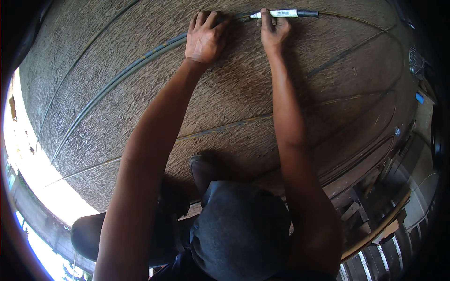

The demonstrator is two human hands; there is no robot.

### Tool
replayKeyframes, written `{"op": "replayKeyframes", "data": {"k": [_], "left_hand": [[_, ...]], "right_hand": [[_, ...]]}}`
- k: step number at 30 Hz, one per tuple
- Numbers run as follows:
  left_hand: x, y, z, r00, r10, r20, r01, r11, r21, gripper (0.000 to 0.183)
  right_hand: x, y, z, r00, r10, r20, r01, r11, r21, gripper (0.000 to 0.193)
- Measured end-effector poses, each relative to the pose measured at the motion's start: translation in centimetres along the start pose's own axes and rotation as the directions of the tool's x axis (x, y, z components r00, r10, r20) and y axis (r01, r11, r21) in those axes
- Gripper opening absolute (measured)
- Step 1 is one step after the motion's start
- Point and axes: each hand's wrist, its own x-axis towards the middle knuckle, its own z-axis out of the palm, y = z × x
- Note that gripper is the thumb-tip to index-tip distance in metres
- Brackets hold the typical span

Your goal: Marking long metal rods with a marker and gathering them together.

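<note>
Both my arms stretch far forward over the rough, grooved floor. My left hand is closed over the metal rods, its fingers curled down onto them; the exact grip under the palm is hidden. Just to its right, my right hand pinches a white marker with a dark rear end. The marker lies nearly level, its tip pointing left at the rods, close to the left hand. Whether the tip touches the metal cannot be seen clearly.
A thin rod crosses the floor beneath my forearms, and another curves along the far left. A dark shoe is near my body. Wooden pieces lie at lower right; a small blue object is at far right.
</note>
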Motion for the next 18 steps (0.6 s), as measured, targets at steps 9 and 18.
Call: {"op": "replayKeyframes", "data": {"k": [9,18], "left_hand": [[0.15,0.33,-0.30,1.000,-0.007,-0.028,0.007,1.000,-0.012,0.034],[0.12,0.46,-0.62,1.000,-0.012,-0.011,0.012,1.000,0.000,0.035]], "right_hand": [[-0.06,-0.51,-0.17,1.000,0.024,0.008,-0.025,0.997,0.073,0.022],[-0.01,-0.33,0.17,1.000,0.021,-0.011,-0.019,0.987,0.160,0.020]]}}
